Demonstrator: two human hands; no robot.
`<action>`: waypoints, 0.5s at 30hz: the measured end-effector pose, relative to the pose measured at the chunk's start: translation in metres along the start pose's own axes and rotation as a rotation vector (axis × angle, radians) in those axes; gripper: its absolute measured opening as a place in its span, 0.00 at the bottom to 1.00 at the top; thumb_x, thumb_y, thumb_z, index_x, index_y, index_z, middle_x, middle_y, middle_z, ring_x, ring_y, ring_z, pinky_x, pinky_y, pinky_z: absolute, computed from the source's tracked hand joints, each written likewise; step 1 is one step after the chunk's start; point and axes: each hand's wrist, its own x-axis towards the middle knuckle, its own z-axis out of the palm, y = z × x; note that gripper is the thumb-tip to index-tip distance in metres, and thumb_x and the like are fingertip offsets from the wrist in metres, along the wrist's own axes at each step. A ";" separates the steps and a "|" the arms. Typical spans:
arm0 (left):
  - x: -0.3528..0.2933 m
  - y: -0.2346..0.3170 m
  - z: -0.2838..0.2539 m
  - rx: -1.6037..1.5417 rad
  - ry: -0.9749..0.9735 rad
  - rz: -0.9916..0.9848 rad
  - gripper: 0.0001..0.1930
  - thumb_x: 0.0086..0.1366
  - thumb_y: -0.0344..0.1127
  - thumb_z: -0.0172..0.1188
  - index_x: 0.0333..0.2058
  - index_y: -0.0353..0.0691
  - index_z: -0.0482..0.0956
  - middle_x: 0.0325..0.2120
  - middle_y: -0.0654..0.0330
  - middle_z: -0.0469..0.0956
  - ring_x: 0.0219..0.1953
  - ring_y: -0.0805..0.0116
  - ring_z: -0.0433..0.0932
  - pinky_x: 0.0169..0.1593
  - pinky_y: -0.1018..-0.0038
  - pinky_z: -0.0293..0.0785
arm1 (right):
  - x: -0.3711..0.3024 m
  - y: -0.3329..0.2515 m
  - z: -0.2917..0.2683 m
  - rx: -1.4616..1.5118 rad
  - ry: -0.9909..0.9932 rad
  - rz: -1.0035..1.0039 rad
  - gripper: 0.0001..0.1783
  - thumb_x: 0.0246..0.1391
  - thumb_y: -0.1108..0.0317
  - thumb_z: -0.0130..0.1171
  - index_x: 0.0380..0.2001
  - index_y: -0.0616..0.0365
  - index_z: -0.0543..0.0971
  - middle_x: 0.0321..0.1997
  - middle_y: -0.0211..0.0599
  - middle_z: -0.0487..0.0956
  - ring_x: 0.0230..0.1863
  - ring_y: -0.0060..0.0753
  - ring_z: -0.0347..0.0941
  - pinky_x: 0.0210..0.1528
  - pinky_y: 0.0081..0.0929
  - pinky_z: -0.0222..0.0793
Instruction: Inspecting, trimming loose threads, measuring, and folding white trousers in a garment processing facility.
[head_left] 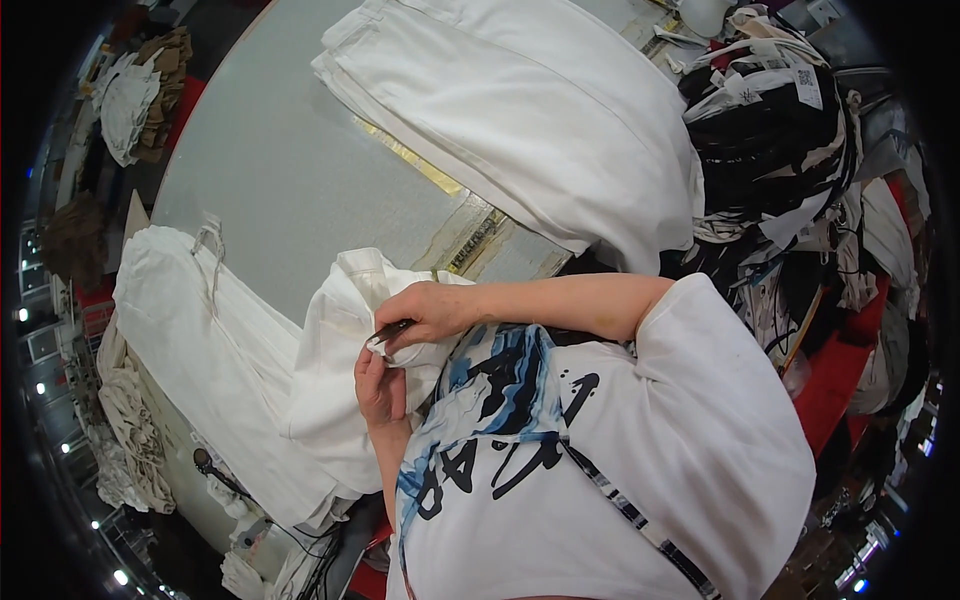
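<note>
A pair of dark thread snips [394, 328] sits in my right hand [428, 309], whose fingers are closed round it. Its tips point left and down, to a bit of white cloth. Just below, my left hand [378, 388] pinches that cloth between its fingertips. The cloth belongs to a white garment [325, 345], bunched up in front of my body and partly hidden behind both hands. To its left, folded white garments [175, 285] lie along the table edge, with a loop of cord at their upper end. I cannot make out whether the blades touch the cloth.
Across the grey table [265, 160] lies a stack of white trousers [520, 110] at the far side. Worn yellow tape [415, 160] marks the tabletop. A large bundle of black and white pieces with tags [765, 140] stands at right. Beige cloth [130, 420] hangs at left.
</note>
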 end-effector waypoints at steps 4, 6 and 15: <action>-0.003 -0.004 -0.006 -0.046 0.023 -0.109 0.19 0.62 0.32 0.52 0.49 0.29 0.66 0.45 0.53 0.72 0.48 0.66 0.71 0.51 0.70 0.67 | -0.002 0.006 -0.002 0.031 -0.192 0.108 0.13 0.49 0.61 0.58 0.32 0.59 0.74 0.27 0.44 0.77 0.31 0.44 0.73 0.33 0.32 0.66; -0.004 -0.005 -0.008 -0.073 0.050 -0.146 0.19 0.61 0.32 0.52 0.49 0.29 0.66 0.45 0.53 0.72 0.48 0.67 0.71 0.50 0.70 0.69 | -0.003 0.008 -0.005 -0.020 -0.146 0.115 0.14 0.49 0.61 0.58 0.33 0.60 0.74 0.28 0.45 0.77 0.32 0.45 0.73 0.34 0.32 0.66; 0.000 -0.021 0.018 0.232 0.062 -0.263 0.17 0.60 0.27 0.53 0.48 0.33 0.67 0.41 0.59 0.74 0.35 0.74 0.75 0.36 0.77 0.74 | -0.014 0.010 -0.021 0.004 -0.338 0.221 0.14 0.49 0.61 0.58 0.34 0.61 0.73 0.30 0.46 0.77 0.34 0.43 0.73 0.37 0.31 0.65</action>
